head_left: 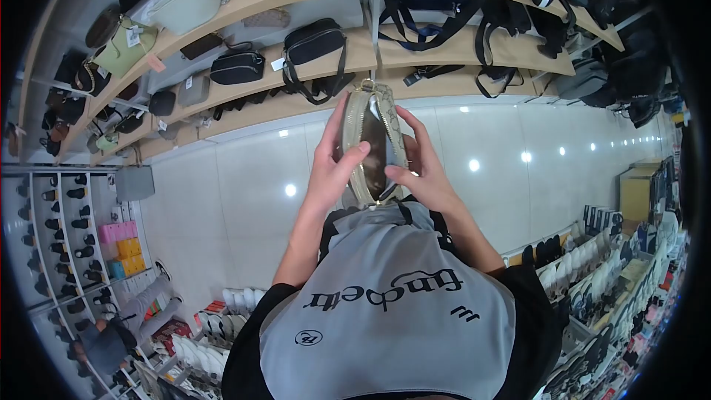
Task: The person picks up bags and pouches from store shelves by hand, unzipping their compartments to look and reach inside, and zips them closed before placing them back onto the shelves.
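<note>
A small beige patterned handbag [355, 127] is held up in front of my chest, its zip undone and the brown inside showing. My left hand [331, 167] wraps its left side, the thumb lying over the zipped edge at the opening. On the other side my right hand [425, 170] grips the bag, with the thumb bent in at the opening's lower right rim. Something pale shows along the upper inner edge, but I cannot make out what it is. A metal ring sits at the bag's far end. Most of my fingers are hidden behind the bag.
Wooden shelves [461, 52] ahead carry several bags, among them a black shoulder bag [314, 41] and a pale green bag [188, 4]. Shoe racks [65, 231] stand to the left, near another person [111, 341]. More shoes [574, 270] line the lower right. Glossy tiles [244, 178] cover the floor.
</note>
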### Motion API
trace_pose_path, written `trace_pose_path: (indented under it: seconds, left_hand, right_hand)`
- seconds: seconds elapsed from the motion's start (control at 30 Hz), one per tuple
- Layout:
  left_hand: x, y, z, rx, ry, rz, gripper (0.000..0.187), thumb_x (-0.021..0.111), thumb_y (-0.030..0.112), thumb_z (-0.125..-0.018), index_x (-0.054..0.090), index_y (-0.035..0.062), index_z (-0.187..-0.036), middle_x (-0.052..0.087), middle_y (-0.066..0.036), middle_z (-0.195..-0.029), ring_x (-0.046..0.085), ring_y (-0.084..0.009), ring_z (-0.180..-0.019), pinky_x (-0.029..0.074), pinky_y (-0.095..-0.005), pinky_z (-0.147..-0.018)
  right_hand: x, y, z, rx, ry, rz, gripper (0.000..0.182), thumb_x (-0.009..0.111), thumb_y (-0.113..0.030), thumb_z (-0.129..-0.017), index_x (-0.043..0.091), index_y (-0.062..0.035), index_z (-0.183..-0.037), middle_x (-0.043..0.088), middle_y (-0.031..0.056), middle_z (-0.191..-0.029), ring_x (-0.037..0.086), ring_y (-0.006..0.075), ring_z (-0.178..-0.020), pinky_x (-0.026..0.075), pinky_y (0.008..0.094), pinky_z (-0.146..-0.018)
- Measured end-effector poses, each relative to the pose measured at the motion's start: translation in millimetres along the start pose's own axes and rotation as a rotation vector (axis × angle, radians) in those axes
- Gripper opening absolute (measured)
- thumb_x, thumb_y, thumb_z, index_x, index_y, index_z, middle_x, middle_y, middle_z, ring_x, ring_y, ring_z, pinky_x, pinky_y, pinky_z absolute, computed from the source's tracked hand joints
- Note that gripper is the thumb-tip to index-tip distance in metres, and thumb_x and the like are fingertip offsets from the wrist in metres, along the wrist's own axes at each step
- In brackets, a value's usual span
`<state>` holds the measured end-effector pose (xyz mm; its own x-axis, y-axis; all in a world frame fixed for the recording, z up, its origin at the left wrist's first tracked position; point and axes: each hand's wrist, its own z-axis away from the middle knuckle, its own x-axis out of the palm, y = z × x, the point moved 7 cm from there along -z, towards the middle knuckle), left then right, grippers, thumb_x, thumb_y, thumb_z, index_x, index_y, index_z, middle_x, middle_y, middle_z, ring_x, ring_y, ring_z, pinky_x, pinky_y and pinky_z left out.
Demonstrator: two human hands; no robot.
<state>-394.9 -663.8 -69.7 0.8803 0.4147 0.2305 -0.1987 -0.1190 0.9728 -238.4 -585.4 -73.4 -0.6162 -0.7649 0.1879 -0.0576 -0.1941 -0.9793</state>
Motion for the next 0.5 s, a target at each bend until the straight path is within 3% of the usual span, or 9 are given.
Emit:
trace_pose_path:
  seconds: [0.1, 0.13, 0.23, 0.37, 0.47, 0.5]
  left_hand:
    - [18.3, 6.1, 8.0, 0.103, -0.067, -0.121, 0.090, 0.075, 0.003, -0.094, 0.031, 0.0071, -0.172, 0.039, -0.017, -0.172, 0.044, -0.0283, -0.155, 0.035, -0.0415, -0.127]
    - [21.9, 5.6, 8.9, 0.142, -0.111, -0.215, 0.093, 0.078, 0.001, -0.092, 0.030, 0.0083, -0.172, 0.041, -0.017, -0.170, 0.045, -0.0277, -0.154, 0.038, -0.0418, -0.125]
    - [26.0, -2.4, 10.6, -0.010, -0.118, -0.045, 0.093, 0.076, 0.000, -0.093, 0.030, 0.0091, -0.172, 0.043, -0.017, -0.169, 0.047, -0.0270, -0.152, 0.038, -0.0411, -0.125]
    - [27.4, -1.8, 12.9, -0.014, -0.108, -0.035, 0.089, 0.070, -0.003, -0.094, 0.030, 0.0090, -0.173, 0.048, -0.016, -0.166, 0.049, -0.0248, -0.150, 0.039, -0.0390, -0.123]
    - [14.7, -7.1, 9.0, -0.021, -0.093, -0.073, 0.090, 0.073, 0.002, -0.094, 0.030, 0.0090, -0.173, 0.054, -0.017, -0.160, 0.055, -0.0226, -0.141, 0.042, -0.0360, -0.118]
    - [8.9, -11.8, 8.5, -0.035, -0.089, -0.060, 0.090, 0.073, 0.004, -0.093, 0.031, 0.0093, -0.173, 0.055, -0.017, -0.158, 0.057, -0.0222, -0.139, 0.043, -0.0355, -0.116]
  right_hand:
    - [-2.1, 2.5, -1.7, 0.073, 0.166, 0.117, 0.096, 0.079, -0.015, -0.093, 0.023, -0.0119, -0.171, 0.055, 0.0236, -0.156, 0.063, 0.0360, -0.136, 0.056, 0.0449, -0.105]
    - [-6.3, 0.1, 0.3, -0.029, 0.231, 0.202, 0.089, 0.079, -0.017, -0.095, 0.029, -0.0085, -0.168, 0.057, 0.0244, -0.153, 0.065, 0.0363, -0.134, 0.055, 0.0452, -0.106]
    - [-14.7, -2.9, 0.4, -0.111, 0.308, 0.283, 0.082, 0.080, -0.018, -0.095, 0.038, -0.0044, -0.165, 0.059, 0.0236, -0.152, 0.066, 0.0365, -0.132, 0.055, 0.0458, -0.106]
    - [-24.6, -12.7, 4.3, -0.173, 0.381, 0.396, 0.055, 0.065, -0.016, -0.105, 0.052, 0.0016, -0.156, 0.071, 0.0282, -0.134, 0.072, 0.0340, -0.124, 0.053, 0.0399, -0.106]
    - [-22.8, -20.3, 9.1, -0.074, 0.380, 0.462, 0.048, 0.057, -0.018, -0.111, 0.055, 0.0003, -0.156, 0.075, 0.0180, -0.129, 0.065, 0.0148, -0.117, 0.049, 0.0287, -0.104]
    - [-22.5, -19.7, 10.0, -0.074, 0.363, 0.464, 0.049, 0.057, -0.018, -0.112, 0.055, 0.0002, -0.156, 0.075, 0.0184, -0.130, 0.065, 0.0158, -0.119, 0.048, 0.0296, -0.105]
